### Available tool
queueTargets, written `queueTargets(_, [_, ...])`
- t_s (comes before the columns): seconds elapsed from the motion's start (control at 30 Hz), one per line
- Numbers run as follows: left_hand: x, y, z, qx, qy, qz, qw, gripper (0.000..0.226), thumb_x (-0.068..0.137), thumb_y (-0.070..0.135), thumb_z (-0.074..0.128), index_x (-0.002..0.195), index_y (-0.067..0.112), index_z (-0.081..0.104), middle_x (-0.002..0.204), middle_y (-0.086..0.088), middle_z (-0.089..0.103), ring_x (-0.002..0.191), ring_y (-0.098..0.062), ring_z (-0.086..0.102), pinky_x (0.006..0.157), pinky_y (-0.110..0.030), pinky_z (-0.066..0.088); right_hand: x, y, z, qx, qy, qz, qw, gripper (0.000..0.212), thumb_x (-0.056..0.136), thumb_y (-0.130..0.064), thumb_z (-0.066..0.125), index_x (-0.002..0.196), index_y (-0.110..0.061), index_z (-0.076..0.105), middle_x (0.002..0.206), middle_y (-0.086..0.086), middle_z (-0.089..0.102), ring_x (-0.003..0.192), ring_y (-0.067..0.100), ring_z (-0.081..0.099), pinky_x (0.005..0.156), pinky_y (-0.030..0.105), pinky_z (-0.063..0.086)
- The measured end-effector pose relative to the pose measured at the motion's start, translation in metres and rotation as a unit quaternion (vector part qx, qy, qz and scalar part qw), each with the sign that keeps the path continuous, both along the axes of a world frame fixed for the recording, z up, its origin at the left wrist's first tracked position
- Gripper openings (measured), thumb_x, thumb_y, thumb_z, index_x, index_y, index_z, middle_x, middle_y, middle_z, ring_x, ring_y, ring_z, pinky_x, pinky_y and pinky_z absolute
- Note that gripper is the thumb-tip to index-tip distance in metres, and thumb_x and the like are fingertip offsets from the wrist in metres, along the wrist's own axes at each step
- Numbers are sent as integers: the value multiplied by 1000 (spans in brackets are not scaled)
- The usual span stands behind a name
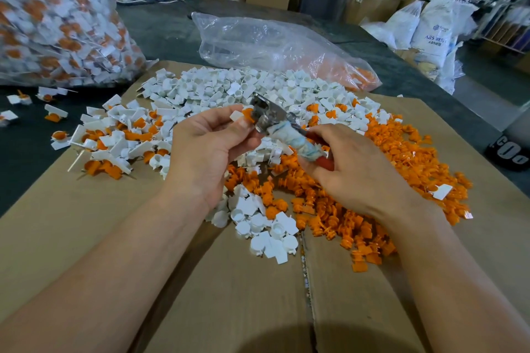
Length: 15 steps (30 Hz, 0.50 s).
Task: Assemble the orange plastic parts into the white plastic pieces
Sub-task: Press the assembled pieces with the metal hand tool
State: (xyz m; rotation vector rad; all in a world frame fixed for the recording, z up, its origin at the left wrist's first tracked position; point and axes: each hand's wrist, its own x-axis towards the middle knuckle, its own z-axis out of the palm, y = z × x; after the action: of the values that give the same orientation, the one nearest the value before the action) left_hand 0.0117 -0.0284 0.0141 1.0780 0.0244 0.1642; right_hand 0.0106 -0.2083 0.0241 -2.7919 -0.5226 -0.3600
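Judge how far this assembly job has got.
Done: a bag of joined pieces, a heap beside it. In hand: left hand pinches a white piece with orange part; right hand grips a metal tool on it. Left: big loose white pile and orange pile.

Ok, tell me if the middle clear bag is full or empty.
Nearly empty: the bag lies slumped, orange parts only at its right end.

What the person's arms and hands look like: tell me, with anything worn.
Both the left hand and right hand are bare: no gloves, and no rings or watch in view. The left forearm and right forearm are uncovered to the frame's edge, no sleeves showing.
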Motion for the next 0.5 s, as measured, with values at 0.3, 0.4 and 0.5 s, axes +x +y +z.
queueTargets(0.3, [1,1,-1,11,13,8,1000,14,81,-7,58,79,5,65,62,-1,70,51,-11,64,52,-14,51,-3,3,2,-34,3,-10,999,42,87,-49,47,118,-20,48,109,-2,55,97,15,48,74,28,34])
queueTargets(0.4, [1,1,0,10,18,14,1000,16,81,-7,59,76,7,65,60,0,69,51,-12,64,51,-14,51,-3,4,4,-67,-24,-10,997,38,85,-51,42,106,-21,51,94,-4,53,88,15,42,69,28,23])
queueTargets(0.5, [0,1,0,22,22,20,999,16,81,-6,60,75,8,65,57,1,68,52,-12,66,49,-15,51,-3,5,6,-102,-52,-9,993,42,81,-54,36,102,-22,53,84,-8,46,82,11,31,65,26,12])
